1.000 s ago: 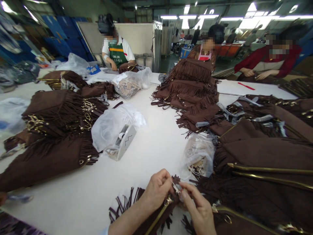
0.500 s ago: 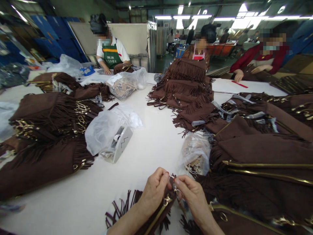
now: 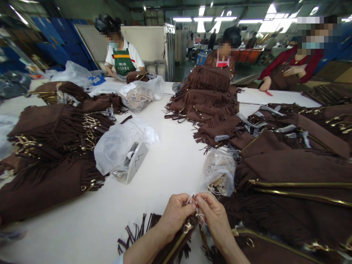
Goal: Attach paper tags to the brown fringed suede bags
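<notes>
My left hand (image 3: pixel 178 211) and my right hand (image 3: pixel 213 212) meet fingertip to fingertip at the lower middle, both closed in a pinch. A thin white string (image 3: pixel 190 198) runs between their fingers, with a small loop hanging below toward the right thumb. Under my wrists lies a brown fringed bag (image 3: pixel 171 245) with a gold zipper and a gold clasp. Its upper end sits just beneath my fingers, and my forearms hide part of it. Just beyond my right hand stands a clear plastic bag (image 3: pixel 220 170) of tags with white strings.
A grey tape dispenser (image 3: pixel 139 161) stands left of centre beside clear plastic (image 3: pixel 111 148). Stacked brown fringed bags (image 3: pixel 41 124) lie left, with more bags (image 3: pixel 297 168) right and a pile (image 3: pixel 209 95) at the back. Several co-workers stand across the white table (image 3: pixel 170 146).
My fingertips have drawn closer together, and more of the white string shows, now looped between them. Across the table, the co-worker at right has pulled a brown bag closer to the body.
</notes>
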### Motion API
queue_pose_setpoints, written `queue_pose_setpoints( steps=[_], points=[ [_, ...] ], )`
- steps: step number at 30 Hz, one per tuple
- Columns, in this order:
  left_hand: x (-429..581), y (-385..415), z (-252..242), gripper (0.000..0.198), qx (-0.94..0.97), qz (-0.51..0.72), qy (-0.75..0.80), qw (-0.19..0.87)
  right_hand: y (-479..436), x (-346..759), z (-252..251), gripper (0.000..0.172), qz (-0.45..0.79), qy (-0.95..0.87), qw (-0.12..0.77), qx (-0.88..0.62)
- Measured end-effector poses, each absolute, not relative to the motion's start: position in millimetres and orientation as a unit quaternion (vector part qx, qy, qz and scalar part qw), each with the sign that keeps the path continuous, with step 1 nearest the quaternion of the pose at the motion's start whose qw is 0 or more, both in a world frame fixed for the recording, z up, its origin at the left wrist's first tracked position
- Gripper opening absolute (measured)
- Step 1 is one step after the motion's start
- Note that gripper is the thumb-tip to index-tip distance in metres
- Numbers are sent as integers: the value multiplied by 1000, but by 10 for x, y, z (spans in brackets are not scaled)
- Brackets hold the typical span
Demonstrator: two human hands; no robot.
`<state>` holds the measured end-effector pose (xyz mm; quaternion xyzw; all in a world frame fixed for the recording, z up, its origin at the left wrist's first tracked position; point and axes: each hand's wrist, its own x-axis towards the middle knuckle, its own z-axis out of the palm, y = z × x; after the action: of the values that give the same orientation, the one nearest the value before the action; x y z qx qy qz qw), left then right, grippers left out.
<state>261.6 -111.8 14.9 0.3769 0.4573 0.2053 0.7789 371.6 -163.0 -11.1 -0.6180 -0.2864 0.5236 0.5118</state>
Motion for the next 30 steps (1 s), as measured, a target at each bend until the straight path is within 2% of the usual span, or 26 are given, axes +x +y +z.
queue_pose_setpoints(
  steps=[14, 20, 30],
  points=[
    [2609, -1100, 99, 11, 393, 202, 501, 744, -1661, 3732, -85, 32, 539, -292, 505, -607],
    [2615, -1128, 99, 12, 413, 212, 512, 723, -1670, 3725, -71, 35, 471, -346, 487, -649],
    [2608, -1155, 98, 15, 441, 215, 529, 692, -1667, 3720, -63, 23, 432, -421, 421, -678]
  ],
)
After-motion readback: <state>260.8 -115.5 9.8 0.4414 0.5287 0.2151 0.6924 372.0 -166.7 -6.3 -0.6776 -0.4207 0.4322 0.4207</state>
